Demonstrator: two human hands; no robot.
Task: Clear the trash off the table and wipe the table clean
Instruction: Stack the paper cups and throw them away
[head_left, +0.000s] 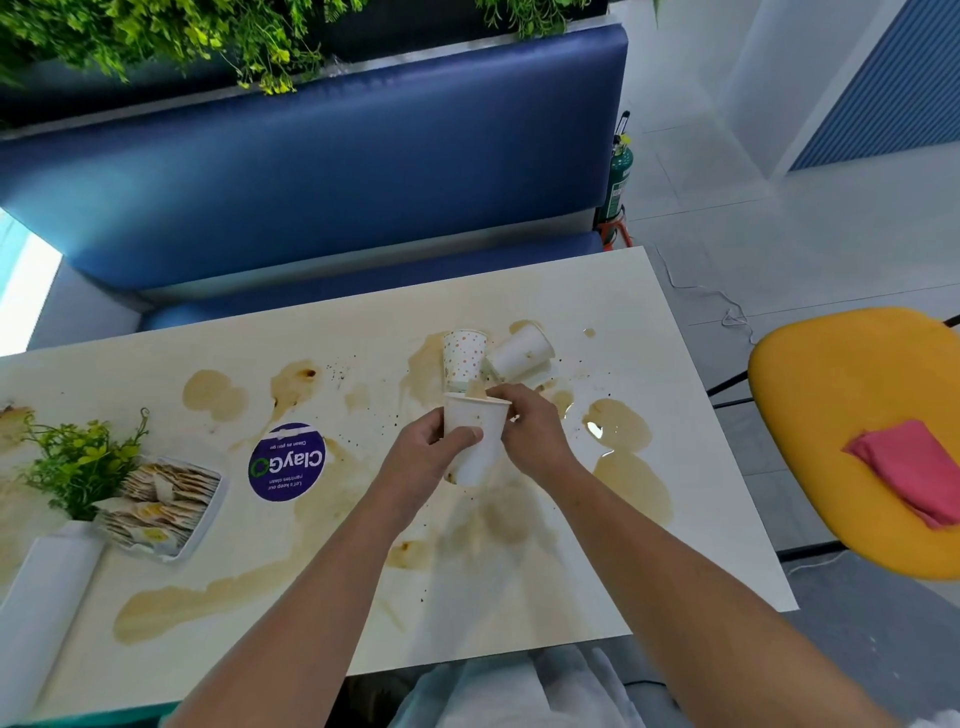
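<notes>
Left hand (434, 449): gripped the white cup (478, 436), held just over the bench (363, 332).
Right hand (535, 431): fingers curled on that cup's rim.
Dotted cup (464, 358): beyond both hands, touching a plain cup (522, 351) that lay on its side among brown spills (618, 423).
Pink cloth (909, 470): folded on the yellow chair (831, 389), right of the bench.

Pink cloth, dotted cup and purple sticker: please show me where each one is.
pink cloth (906, 470): head view, middle of the folded cloth.
dotted cup (463, 358): head view, its dotted side wall.
purple sticker (287, 462): head view, centre of the round label.
</notes>
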